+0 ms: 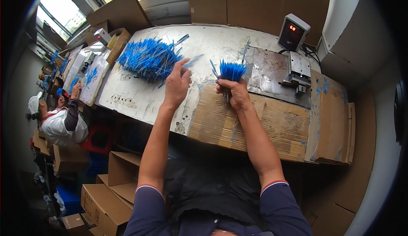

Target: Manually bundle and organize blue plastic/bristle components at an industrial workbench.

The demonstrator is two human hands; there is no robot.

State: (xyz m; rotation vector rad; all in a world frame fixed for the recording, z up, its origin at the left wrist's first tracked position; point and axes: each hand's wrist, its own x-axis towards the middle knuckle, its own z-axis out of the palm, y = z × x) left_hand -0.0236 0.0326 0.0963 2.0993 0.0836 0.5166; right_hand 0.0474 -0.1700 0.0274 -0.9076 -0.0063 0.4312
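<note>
My right hand (234, 92) is closed around an upright bundle of thin blue sticks (232, 69), their blue ends fanned out above the fist and paler ends showing below. My left hand (177, 83) hovers beside a big heap of similar sticks (146, 59), its fingers loosely bent and apart. Just past its fingertips is a blurred pale-blue stick (195, 61); whether the fingers touch it I cannot make out. Both hands are over the worn white table (131, 96), the right one above the far edge of a flat cardboard sheet (250, 117).
At the right stand a metal plate (263, 68) with a small clamp-like device (299, 72) and a box with a red digital display (293, 32). Cardboard boxes (102, 206) are stacked at lower left. Another person (63, 125) works at a neighbouring table (87, 76).
</note>
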